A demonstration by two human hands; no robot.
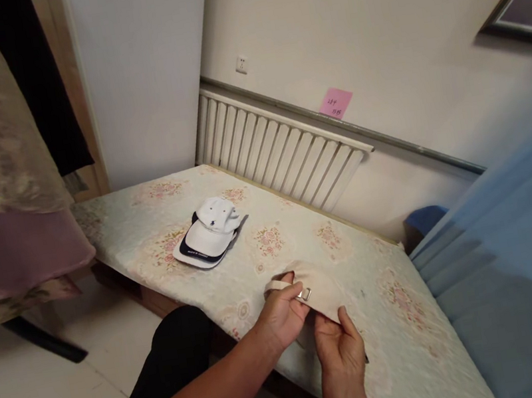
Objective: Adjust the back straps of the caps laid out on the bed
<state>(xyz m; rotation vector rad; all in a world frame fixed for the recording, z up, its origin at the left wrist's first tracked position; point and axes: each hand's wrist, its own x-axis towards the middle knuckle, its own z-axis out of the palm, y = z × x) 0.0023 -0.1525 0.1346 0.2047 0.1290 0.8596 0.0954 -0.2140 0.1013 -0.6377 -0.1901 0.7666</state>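
Observation:
A beige cap (320, 282) is held just above the flowered bed cover, its back strap and metal buckle facing me. My left hand (284, 312) pinches the strap beside the buckle. The edge of the same cap is gripped by my right hand (339, 339), thumb on the outside and the other fingers partly hidden beneath. Farther off to the left lies a stack of caps (208, 235), a white one on top with dark and white brims showing below it.
The bed (295, 228) wears a pale floral cover. Behind it are a white radiator (278, 146) and a pink note (336, 103) on the wall. Clothes (3, 166) hang at the left; a blue curtain (519, 266) hangs at the right. My dark-clad knee (181, 337) is at the bed's near edge.

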